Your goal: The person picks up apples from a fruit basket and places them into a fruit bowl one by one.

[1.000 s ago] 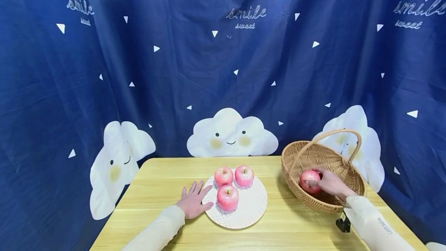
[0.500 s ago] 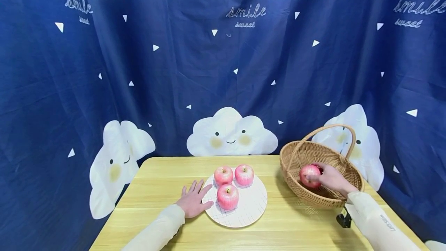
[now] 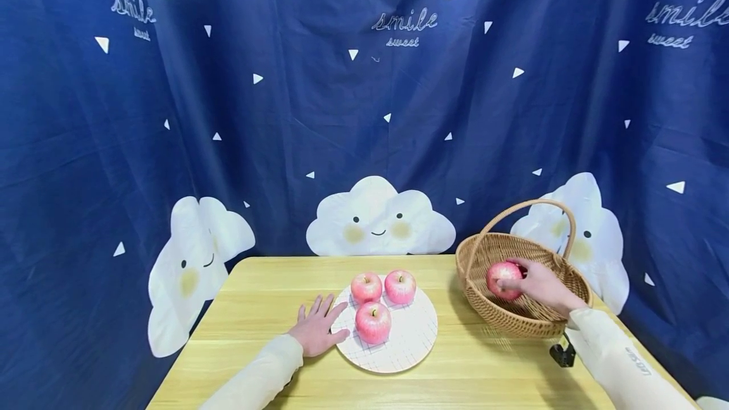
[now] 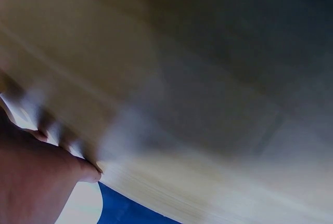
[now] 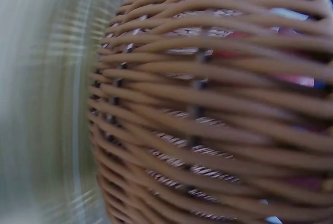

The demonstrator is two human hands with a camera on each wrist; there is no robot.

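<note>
Within the wicker basket (image 3: 477, 254), my right hand (image 3: 542, 285) grips a pink-red apple (image 3: 502, 278), thumb and fingers on its sides. The basket's arched handle stands over the hand. In the right wrist view, the woven wall (image 5: 171, 94) hides most of the hand and apple. My left hand (image 3: 316, 331) lies spread on the table, its thumb and index finger reaching the rim of a round white plate (image 3: 411, 343) with a grid pattern. On that plate sit a front apple (image 3: 373, 323), a back-left apple (image 3: 366, 286) and a back-right apple (image 3: 400, 285).
The light wooden table (image 3: 450, 385) has rounded corners. Behind it hangs a dark blue curtain (image 3: 319, 100) with printed smiling clouds. A small black device (image 3: 562, 355) hangs under the right wrist, below the basket's front.
The basket has shifted slightly left, and its handle has swung left and up. My right hand and the apple have risen a little with it. The left hand has stayed in place.
</note>
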